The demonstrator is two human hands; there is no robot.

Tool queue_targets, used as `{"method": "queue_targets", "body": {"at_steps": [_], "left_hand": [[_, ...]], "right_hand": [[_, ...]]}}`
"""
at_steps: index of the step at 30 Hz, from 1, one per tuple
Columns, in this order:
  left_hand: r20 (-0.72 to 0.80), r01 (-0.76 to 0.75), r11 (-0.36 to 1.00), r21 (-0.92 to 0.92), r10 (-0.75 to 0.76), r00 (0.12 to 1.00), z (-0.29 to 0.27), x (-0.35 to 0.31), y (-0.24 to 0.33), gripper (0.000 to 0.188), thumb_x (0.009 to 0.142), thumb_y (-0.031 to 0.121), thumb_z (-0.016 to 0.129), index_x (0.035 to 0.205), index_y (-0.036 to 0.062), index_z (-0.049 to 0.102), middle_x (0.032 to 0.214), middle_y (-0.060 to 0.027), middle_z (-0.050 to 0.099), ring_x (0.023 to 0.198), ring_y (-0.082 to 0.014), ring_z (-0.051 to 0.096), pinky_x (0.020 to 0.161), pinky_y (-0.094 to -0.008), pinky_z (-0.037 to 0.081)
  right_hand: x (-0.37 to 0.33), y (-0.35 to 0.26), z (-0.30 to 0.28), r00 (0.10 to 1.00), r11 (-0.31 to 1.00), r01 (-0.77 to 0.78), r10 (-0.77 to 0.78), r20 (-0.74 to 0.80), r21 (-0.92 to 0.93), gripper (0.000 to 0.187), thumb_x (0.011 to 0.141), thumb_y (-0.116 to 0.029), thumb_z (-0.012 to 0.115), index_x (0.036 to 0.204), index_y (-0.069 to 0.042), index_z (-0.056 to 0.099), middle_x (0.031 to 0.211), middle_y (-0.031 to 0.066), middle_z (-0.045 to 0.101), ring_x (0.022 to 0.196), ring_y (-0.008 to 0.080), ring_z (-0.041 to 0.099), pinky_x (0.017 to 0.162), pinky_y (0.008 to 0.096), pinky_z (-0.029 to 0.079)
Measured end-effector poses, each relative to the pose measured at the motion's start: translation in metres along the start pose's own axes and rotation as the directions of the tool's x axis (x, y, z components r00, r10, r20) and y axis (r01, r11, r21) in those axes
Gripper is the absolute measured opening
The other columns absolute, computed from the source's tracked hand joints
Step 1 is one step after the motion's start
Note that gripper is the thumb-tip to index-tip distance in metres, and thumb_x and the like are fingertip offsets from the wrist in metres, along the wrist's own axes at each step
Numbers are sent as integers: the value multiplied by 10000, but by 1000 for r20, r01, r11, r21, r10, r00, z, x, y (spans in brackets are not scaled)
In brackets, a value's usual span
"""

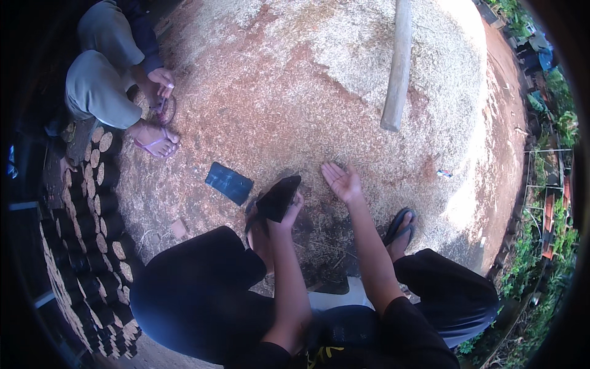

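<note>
My left hand [294,210] is closed around a black plastic planter bag [278,198], held up off the ground between my knees. The bag's mouth and inside are too dark to make out. To the right of it, my right hand [342,182] is stretched out palm up, fingers flat, with nothing visible on it. Beneath both hands lies loose brown soil mixed with pale husks [319,144]. A flat black plastic piece [228,182], perhaps a stack of unfilled bags, rests on the ground left of my left hand.
Rows of filled black bags [101,246] stand at the left. A co-worker's hand [162,81] rests by their sandalled foot [157,140] at the upper left. A wooden pole [396,74] lies at the far right of centre. Green plants [556,237] line the right edge.
</note>
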State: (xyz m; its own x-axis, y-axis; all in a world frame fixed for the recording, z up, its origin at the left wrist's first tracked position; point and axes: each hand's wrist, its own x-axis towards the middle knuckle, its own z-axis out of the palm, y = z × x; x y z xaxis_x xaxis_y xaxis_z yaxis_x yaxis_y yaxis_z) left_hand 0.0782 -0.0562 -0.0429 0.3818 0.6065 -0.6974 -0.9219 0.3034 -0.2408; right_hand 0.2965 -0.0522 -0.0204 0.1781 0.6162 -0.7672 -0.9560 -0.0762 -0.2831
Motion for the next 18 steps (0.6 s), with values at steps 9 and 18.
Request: {"method": "queue_targets", "body": {"at_steps": [9, 18], "left_hand": [[437, -269, 620, 737, -135, 889, -17, 21, -27, 373, 984, 232, 488, 1308, 66, 569, 1328, -149, 586, 1252, -329, 527, 1042, -524, 431], [310, -193, 456, 869, -197, 930, -26, 23, -28, 425, 1016, 154, 392, 1385, -40, 471, 1400, -215, 524, 1287, -362, 516, 1129, -509, 397]], "right_hand": [[22, -35, 24, 665, 590, 518, -733, -142, -619, 724, 1022, -475, 470, 1466, 78, 328, 1452, 303, 400, 1371, 417, 396, 1131, 490, 349], [83, -24, 72, 248, -87, 291, -955, 163, -953, 944, 905, -536, 650, 1447, 141, 278, 1497, 381, 201, 1409, 509, 219, 1161, 560, 211]]}}
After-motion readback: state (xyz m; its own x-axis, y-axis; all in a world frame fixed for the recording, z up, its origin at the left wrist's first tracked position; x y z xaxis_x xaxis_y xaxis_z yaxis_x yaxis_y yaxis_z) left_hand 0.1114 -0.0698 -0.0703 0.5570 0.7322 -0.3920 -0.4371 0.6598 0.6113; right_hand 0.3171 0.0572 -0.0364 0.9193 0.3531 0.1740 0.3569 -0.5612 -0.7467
